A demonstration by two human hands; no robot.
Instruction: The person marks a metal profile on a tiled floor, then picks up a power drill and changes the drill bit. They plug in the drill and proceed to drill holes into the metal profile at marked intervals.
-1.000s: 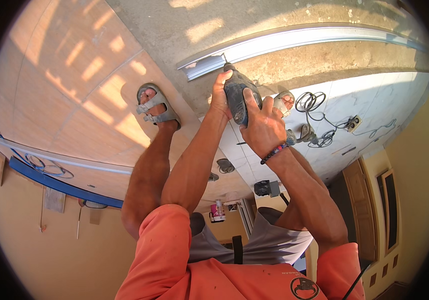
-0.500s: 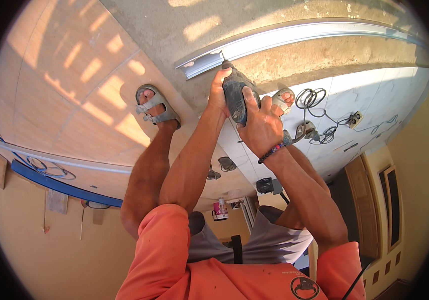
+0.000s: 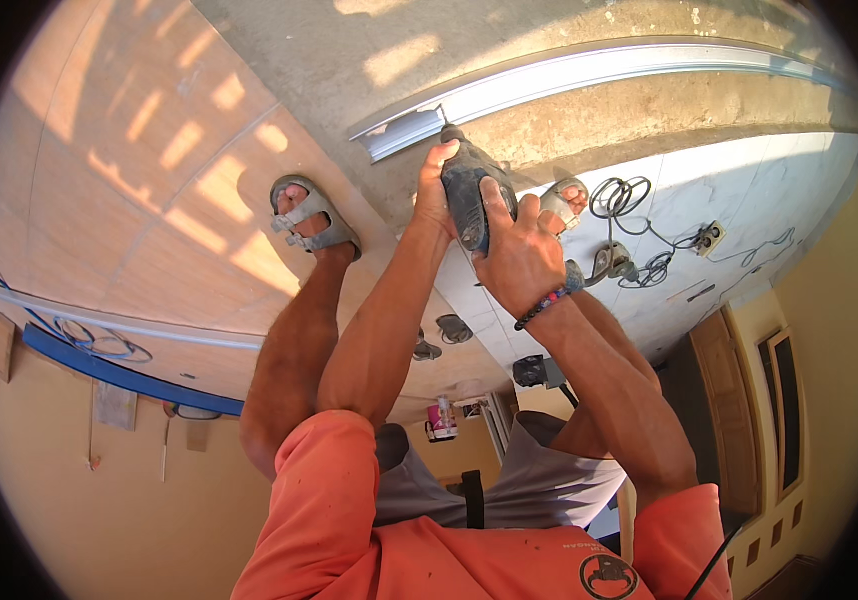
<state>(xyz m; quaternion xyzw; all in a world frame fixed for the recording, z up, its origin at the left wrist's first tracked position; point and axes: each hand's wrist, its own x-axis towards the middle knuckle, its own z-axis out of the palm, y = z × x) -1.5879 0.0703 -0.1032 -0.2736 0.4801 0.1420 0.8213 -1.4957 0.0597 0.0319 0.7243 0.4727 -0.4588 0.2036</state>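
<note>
Grey and dusty, the drill (image 3: 469, 198) sits between the two hands, its nose pointing away from the body and its thin bit (image 3: 443, 114) over the white rail (image 3: 569, 74), just beyond the left fingertips. The left hand (image 3: 435, 207) wraps the drill's left side, thumb pressed close behind the chuck (image 3: 452, 132), probably to steady and aim it; the other fingers are mostly hidden beneath. The right hand (image 3: 526, 247) closes on the rear, one finger laid along the casing and the rest curled, likely to bear the weight; whether any finger presses a trigger, I cannot tell. Nor is it clear that the bit touches the rail.

The rail lies on concrete (image 3: 299, 45) ahead of the fingers and runs off to their right, perhaps so its left end comes within reach. Sandals (image 3: 331, 232) stand on either side of the fingers, seemingly for balance. A coiled cable (image 3: 621, 199) lies right of the right fingers.

Against a second ago, the grip looks unchanged and the bit keeps its spot near the rail's left end; only the view has shifted slightly.
</note>
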